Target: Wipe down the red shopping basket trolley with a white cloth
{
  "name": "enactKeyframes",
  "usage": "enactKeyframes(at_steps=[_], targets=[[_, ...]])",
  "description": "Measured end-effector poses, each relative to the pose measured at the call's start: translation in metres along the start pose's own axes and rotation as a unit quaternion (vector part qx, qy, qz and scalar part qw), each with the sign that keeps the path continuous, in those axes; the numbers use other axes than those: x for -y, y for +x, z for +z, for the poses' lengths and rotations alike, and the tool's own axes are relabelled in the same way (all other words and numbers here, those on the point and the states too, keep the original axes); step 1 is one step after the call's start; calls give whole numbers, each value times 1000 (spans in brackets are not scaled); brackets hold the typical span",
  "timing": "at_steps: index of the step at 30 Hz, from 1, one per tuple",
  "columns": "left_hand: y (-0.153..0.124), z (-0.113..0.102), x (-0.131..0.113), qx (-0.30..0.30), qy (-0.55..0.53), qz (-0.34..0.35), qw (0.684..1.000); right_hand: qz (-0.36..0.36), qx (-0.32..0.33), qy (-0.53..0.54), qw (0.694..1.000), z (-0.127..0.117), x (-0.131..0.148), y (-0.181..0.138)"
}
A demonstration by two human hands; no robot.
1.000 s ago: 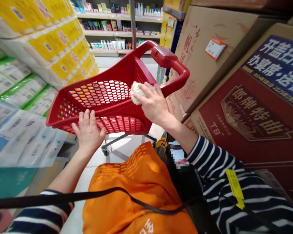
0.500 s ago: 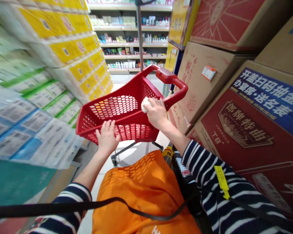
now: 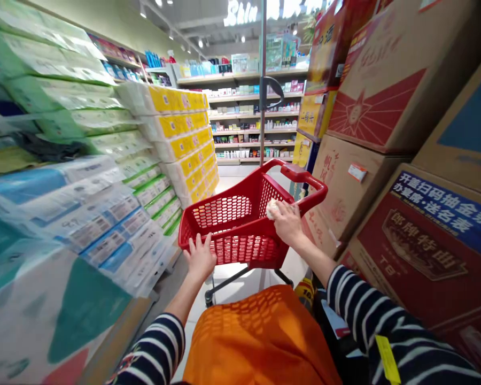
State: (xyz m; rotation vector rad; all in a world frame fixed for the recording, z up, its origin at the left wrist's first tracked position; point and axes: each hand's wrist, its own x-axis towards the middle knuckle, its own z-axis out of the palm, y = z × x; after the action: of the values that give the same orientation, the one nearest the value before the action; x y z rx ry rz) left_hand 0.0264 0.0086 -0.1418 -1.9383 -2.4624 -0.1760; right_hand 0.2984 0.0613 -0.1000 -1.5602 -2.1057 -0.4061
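A red plastic shopping cart (image 3: 248, 251) with a perforated basket stands crosswise in front of me. Its raised handle (image 3: 300, 174) points to the right. Fingers spread, my left hand (image 3: 200, 259) lies on the near rim by the basket's left end. My right hand (image 3: 287, 222) is closed on a crumpled white cloth (image 3: 272, 209), over the near rim close to the foot of the handle. How much of the cloth lies under the fingers is hidden. Through its holes the basket shows no goods inside.
Stacked cardboard cartons (image 3: 344, 187) rise close on the right. At left are piles of green and blue wrapped packs (image 3: 116, 224) and yellow-labelled packs (image 3: 184, 144). A metal pole (image 3: 263, 80) stands behind the cart, before stocked shelves (image 3: 240, 115).
My view has tilted up and swung left, showing more shelves and ceiling. My left hand sits nearer the basket's left end. The right hand still grips the cloth near the handle.
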Motion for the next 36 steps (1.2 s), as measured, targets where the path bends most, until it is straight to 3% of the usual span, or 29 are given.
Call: enactKeyframes(at_steps=[5,8,15,18,23,25,28,32,36], targets=[[0,-3,2,21,-25,12,999,-95,80,2,992,13,39,4],[1,-2,7,20,-31,25,999,-137,100,5,986,6,34,7],[5,3,11,20,-54,36,998,16,22,-15,1000,-30,-44,9],[4,2,10,20,-52,31,998,18,15,-18,1000,-21,-35,5],[1,-1,-2,-2,-20,43,999,-88,91,9,992,6,21,4],[-2,-1,-9,-16,-17,62,998,-104,106,18,989,6,28,4],[-6,1,-20,-12,-25,73,997,-63,87,17,994,-6,9,4],[-5,-1,-25,5,-45,65,997,30,10,16,999,-22,-29,5],[-2,-4,-27,17,-40,59,997,29,19,18,999,-12,-17,6]])
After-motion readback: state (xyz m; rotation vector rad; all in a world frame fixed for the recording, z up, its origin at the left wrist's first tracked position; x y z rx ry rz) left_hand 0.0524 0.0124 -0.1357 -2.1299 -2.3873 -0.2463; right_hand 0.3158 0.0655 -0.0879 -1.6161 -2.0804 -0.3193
